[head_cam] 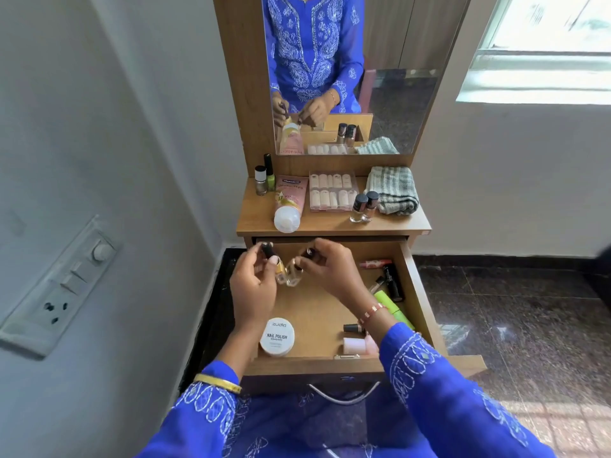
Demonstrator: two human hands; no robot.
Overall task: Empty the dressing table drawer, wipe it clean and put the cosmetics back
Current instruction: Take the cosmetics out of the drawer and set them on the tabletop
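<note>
Daylight enters from the window at upper right, overexposed and smeared. The wall is evenly lit, soft-shadowed. Sun patch on the floor at lower right. Wide-angle distortion bends the edges; slight overall softness.

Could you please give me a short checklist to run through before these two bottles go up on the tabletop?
1. Left hand grips its nail polish bottle: ok.
2. Right hand grips its bottle: ok.
3. Bare spot on the tabletop: ok, front edge free.
4. Drawer emptied: not ok, the nail polish remover tub and lipsticks remain.
5. Striped cloth ready for wiping: ok.
6. Bottle caps tight: cannot tell.
</note>
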